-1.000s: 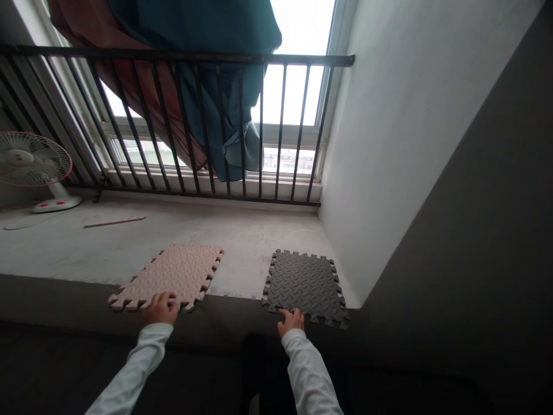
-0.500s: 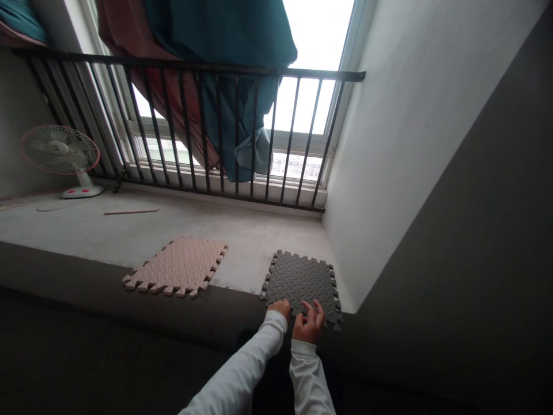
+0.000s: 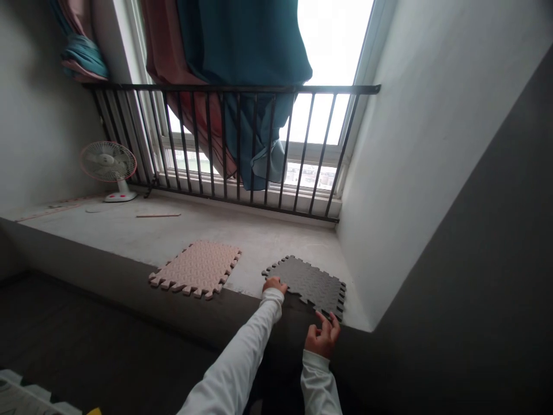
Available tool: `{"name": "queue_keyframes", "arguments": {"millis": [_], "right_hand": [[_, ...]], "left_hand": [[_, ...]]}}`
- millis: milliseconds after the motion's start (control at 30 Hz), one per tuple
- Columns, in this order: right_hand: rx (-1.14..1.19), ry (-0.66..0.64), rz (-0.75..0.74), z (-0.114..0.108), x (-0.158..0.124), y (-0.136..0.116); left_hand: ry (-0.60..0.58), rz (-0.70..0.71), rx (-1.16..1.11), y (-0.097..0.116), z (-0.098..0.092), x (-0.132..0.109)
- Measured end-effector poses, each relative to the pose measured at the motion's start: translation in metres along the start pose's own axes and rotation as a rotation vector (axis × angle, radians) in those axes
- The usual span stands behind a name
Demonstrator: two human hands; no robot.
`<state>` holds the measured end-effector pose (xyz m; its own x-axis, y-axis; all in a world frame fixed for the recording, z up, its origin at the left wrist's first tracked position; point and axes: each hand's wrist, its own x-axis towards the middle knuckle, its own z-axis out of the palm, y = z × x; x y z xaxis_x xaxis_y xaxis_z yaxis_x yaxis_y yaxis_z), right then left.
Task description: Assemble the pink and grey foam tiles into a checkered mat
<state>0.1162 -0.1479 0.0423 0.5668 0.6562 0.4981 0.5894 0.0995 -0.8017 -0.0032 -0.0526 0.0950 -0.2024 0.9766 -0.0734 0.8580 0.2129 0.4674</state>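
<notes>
A dark grey foam puzzle mat (image 3: 311, 281) lies on the concrete ledge (image 3: 129, 230) near the right wall, turned at an angle. My left hand (image 3: 273, 285) is closed on its near left corner. My right hand (image 3: 324, 335) hovers just in front of the mat's near right corner, fingers spread and holding nothing. A pink foam puzzle mat (image 3: 197, 269) lies flat on the ledge to the left, apart from both hands.
A black metal railing (image 3: 242, 144) runs along the window behind the ledge, with teal and red curtains hanging over it. A small pink fan (image 3: 109, 167) and a thin stick (image 3: 158, 215) sit at the ledge's far left. A white wall (image 3: 410, 144) closes the right side.
My left hand left the pink mat and crossed over to the grey mat's left corner. The grey mat has been turned and shifted. My right hand came off it, and the view panned left.
</notes>
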Motion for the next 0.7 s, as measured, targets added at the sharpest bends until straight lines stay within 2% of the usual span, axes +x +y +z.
{"name": "queue_keyframes", "arguments": {"millis": [167, 267, 367, 467, 533, 600, 667, 700], "right_hand": [[-0.015, 0.036, 0.050, 0.002, 0.005, 0.007], [-0.017, -0.013, 0.070, 0.003, 0.005, 0.011], [-0.012, -0.045, 0.081, 0.006, 0.003, 0.010], [0.005, -0.047, 0.087, 0.011, -0.001, 0.007], [0.018, -0.043, 0.081, 0.015, -0.003, 0.004], [0.038, -0.029, 0.065, 0.020, -0.005, 0.002], [0.050, -0.020, 0.046, 0.025, -0.007, 0.000], [0.050, -0.021, 0.039, 0.027, -0.009, -0.001]], "left_hand": [[0.223, -0.026, -0.077, -0.018, -0.082, 0.045], [0.401, -0.007, -0.107, -0.042, -0.132, 0.061], [0.682, -0.025, -0.146, -0.088, -0.175, 0.072], [0.817, -0.117, -0.144, -0.156, -0.204, 0.074], [0.803, -0.239, -0.138, -0.206, -0.215, 0.068], [0.681, -0.380, -0.069, -0.253, -0.218, 0.057], [0.580, -0.525, 0.030, -0.287, -0.213, 0.042], [0.549, -0.565, 0.065, -0.298, -0.208, 0.035]]}}
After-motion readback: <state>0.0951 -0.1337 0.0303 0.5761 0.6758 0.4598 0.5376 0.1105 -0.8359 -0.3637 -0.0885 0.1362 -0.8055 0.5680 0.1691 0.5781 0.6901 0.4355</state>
